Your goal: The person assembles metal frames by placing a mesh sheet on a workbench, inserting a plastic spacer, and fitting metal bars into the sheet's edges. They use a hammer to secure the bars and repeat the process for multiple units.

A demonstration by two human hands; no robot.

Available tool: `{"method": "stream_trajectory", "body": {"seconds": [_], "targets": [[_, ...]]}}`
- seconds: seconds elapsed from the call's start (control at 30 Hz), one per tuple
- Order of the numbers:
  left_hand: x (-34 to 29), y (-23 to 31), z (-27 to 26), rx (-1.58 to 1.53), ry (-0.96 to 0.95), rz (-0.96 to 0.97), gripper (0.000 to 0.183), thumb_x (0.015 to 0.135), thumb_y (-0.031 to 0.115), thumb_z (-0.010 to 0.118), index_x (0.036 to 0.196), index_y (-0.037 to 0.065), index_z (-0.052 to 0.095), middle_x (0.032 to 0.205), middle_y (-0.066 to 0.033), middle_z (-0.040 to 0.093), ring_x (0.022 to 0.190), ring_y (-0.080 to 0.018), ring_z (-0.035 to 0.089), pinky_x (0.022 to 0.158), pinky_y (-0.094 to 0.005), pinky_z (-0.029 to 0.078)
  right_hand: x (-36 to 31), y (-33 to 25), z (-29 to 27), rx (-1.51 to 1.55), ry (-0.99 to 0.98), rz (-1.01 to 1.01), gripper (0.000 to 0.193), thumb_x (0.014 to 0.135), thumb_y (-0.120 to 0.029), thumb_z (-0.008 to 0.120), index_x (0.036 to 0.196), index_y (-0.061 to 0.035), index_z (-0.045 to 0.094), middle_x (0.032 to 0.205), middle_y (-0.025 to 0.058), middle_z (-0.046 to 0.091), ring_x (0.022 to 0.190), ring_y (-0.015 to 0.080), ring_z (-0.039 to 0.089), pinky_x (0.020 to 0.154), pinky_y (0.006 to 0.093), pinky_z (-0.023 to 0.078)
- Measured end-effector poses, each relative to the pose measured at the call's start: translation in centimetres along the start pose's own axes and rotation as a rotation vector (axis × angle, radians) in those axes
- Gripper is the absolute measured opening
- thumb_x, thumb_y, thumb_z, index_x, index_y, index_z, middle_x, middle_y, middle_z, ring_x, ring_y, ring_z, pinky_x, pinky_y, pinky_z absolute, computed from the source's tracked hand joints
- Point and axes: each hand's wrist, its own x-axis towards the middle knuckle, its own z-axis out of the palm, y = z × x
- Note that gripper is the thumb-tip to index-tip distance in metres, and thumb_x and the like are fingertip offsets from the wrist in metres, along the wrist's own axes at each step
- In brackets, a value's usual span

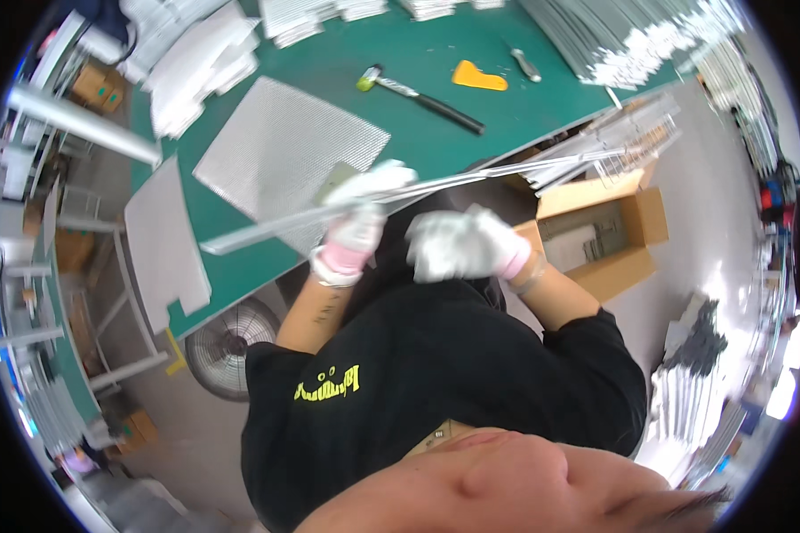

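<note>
My left hand (357, 226), in a white glove with a pink cuff, is closed around a long silvery metal strip (267, 233). The strip slants across in front of me, from over the near table edge at left to beyond the table at right. Close to my left fingers a small olive-grey flat piece (333, 180) lies on a perforated metal sheet (280, 142). My right hand (462, 246), gloved too, hangs just below the strip, apart from it. Motion smears its fingers, so their grip does not show.
On the green table (329, 53) lie a hammer (431, 108), a yellow scraper (480, 77) and a screwdriver (526, 66). White panels (206, 71) and bundled grey strips (604, 35) line its far side. An open cardboard box (627, 258) stands right; a fan (231, 346) sits below left.
</note>
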Motion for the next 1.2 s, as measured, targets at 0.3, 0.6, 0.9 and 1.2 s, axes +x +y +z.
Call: {"method": "stream_trajectory", "body": {"seconds": [0.3, 0.6, 0.9, 1.2], "targets": [[-11.3, 14.4, -13.8, 0.469, 0.404, 0.026, 0.050, 0.104, 0.048, 0.050, 0.100, 0.000, 0.063, 0.066, -0.0036, 0.058, 0.057, -0.0161, 0.056, 0.075, -0.0372, 0.052, -12.6, -13.8, -7.3, 0.141, 0.349, -1.183, 0.023, 0.098, -0.024, 0.051, 0.095, -0.0019, 0.055, 0.089, 0.0128, 0.057, 0.093, 0.0265, 0.056, 0.100, 0.0516, 0.047], [-17.1, 7.6, -5.1, 0.242, 0.417, -0.408, 0.034, 0.104, 0.027, 0.056, 0.106, -0.006, 0.066, 0.067, -0.0033, 0.058, 0.061, -0.0100, 0.053, 0.060, -0.0258, 0.044, 5.4, -12.2, 6.7, -0.342, 0.104, -0.775, 0.026, 0.098, -0.029, 0.061, 0.102, -0.0030, 0.057, 0.103, 0.0110, 0.056, 0.091, 0.0210, 0.056, 0.074, 0.0313, 0.049], [-14.9, 7.6, -2.9, 1.546, 0.515, -0.145, 0.079, 0.088, 0.007, 0.066, 0.154, -0.007, 0.025, 0.153, -0.0282, 0.033, 0.146, -0.0419, 0.029, 0.121, -0.0476, 0.023, 20.8, -10.2, -6.7, -0.562, 0.536, -0.488, 0.024, 0.094, -0.025, 0.070, 0.100, -0.0029, 0.061, 0.102, 0.0126, 0.065, 0.097, 0.0240, 0.062, 0.101, 0.0432, 0.050], [-0.2, 1.3, -18.5, 1.549, 0.809, -0.465, 0.093, 0.090, 0.053, 0.063, 0.146, -0.015, 0.033, 0.149, -0.0379, 0.038, 0.137, -0.0480, 0.041, 0.114, -0.0468, 0.036, 23.0, -8.9, -7.3, -1.517, 0.714, -0.280, 0.076, 0.089, -0.044, 0.070, 0.143, 0.0055, 0.049, 0.139, 0.0238, 0.058, 0.125, 0.0301, 0.059, 0.105, 0.0357, 0.045]]}}
